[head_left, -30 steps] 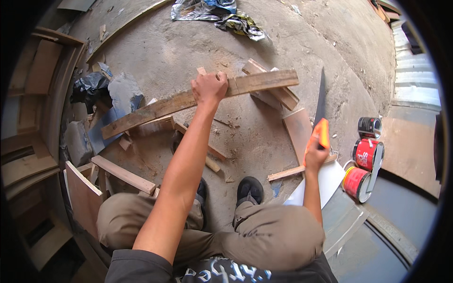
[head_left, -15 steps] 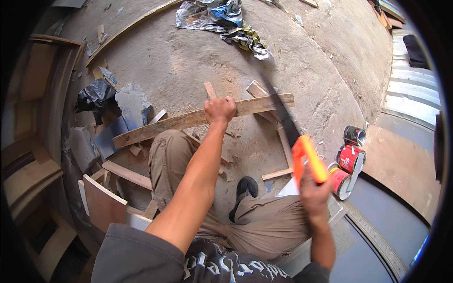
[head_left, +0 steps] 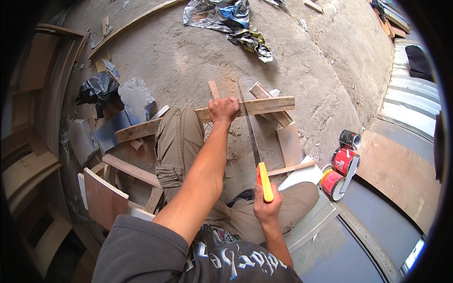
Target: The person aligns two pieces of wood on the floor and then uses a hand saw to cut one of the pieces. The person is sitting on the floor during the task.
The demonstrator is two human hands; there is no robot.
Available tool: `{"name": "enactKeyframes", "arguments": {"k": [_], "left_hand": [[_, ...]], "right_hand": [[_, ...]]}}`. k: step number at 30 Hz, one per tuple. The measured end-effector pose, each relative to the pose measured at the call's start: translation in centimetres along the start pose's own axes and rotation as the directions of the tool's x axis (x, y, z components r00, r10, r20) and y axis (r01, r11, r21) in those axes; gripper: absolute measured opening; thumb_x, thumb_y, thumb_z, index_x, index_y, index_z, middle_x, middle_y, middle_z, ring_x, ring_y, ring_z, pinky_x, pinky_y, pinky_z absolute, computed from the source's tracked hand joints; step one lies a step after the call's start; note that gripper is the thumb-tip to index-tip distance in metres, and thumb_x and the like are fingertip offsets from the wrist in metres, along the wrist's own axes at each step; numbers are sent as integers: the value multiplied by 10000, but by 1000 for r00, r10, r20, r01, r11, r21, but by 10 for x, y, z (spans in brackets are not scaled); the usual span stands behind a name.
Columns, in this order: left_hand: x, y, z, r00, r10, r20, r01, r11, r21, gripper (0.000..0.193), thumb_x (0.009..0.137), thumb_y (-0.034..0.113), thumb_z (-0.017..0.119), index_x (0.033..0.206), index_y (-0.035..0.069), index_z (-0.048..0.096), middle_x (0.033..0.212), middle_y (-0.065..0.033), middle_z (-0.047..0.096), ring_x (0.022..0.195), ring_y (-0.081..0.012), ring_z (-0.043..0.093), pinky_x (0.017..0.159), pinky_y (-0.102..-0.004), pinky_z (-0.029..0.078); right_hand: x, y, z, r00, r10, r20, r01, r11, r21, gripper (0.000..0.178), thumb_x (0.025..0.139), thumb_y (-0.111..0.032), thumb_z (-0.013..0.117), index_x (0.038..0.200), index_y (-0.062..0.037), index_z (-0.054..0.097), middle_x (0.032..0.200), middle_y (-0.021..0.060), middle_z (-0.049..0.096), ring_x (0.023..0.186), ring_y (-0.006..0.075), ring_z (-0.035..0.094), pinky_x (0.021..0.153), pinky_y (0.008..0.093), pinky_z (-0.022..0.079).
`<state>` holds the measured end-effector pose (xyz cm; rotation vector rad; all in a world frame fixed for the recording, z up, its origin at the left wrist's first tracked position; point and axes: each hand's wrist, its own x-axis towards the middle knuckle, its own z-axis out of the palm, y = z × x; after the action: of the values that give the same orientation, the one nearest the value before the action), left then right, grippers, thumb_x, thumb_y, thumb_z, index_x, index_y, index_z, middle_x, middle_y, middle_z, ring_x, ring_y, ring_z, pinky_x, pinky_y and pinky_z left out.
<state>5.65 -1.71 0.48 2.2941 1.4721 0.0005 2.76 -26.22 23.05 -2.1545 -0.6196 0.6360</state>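
My left hand (head_left: 223, 110) is closed over a long wooden plank (head_left: 270, 105), pressing it down while my left knee leans against its left part. In my right hand (head_left: 268, 205) is the orange and yellow handle of a handsaw (head_left: 255, 147). The saw's thin blade points away from me and crosses the plank just right of my left fist, seen nearly edge-on. Under the plank's right end lies a short wooden offcut (head_left: 271, 104), set crosswise.
Concrete chunks (head_left: 136, 97) and black plastic (head_left: 97, 92) lie at left, near wood scraps and a curved wooden piece (head_left: 106, 198). Several cans (head_left: 346, 160) stand at right beside grey panels. Crumpled foil sheeting (head_left: 215, 14) lies at the far side, and wooden frames (head_left: 28, 174) stand at far left.
My right hand has brought the saw leftward, and its blade now crosses the plank next to my left fist. My left knee has shifted up against the plank.
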Motion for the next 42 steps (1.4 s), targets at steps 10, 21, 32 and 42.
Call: {"name": "enactKeyframes", "arguments": {"k": [10, 21, 32, 42], "left_hand": [[4, 7, -15, 989, -58, 134, 55, 998, 20, 486, 892, 336, 397, 771, 45, 767, 825, -187, 727, 808, -301, 708, 793, -410, 456], [-3, 3, -10, 990, -42, 135, 40, 999, 16, 489, 901, 353, 387, 788, 75, 774, 823, -173, 733, 766, -290, 711, 807, -404, 451], [6, 0, -13, 996, -24, 91, 31, 997, -74, 481, 856, 345, 414, 750, 22, 754, 761, -220, 707, 725, -348, 711, 735, -443, 533], [12, -2, -27, 987, 37, 158, -16, 991, -133, 496, 855, 387, 440, 887, 5, 754, 922, -245, 716, 887, -393, 706, 817, -469, 552]], "right_hand": [[3, 2, -11, 997, -71, -21, 72, 997, 23, 258, 914, -189, 712, 804, -22, 549, 576, 99, 549, 470, 190, 544, 474, 322, 420], [0, 34, 5, 995, -42, -89, 49, 995, 82, 226, 932, -151, 672, 805, 0, 563, 589, 73, 554, 515, 117, 491, 502, 297, 409], [10, 41, 17, 994, -95, -58, 98, 994, 44, 258, 922, -152, 683, 773, 0, 537, 586, 138, 562, 488, 205, 549, 493, 334, 426], [2, 76, 22, 984, -148, -99, 157, 984, 86, 268, 941, -173, 660, 778, 5, 544, 569, 91, 510, 492, 154, 488, 492, 307, 394]]}}
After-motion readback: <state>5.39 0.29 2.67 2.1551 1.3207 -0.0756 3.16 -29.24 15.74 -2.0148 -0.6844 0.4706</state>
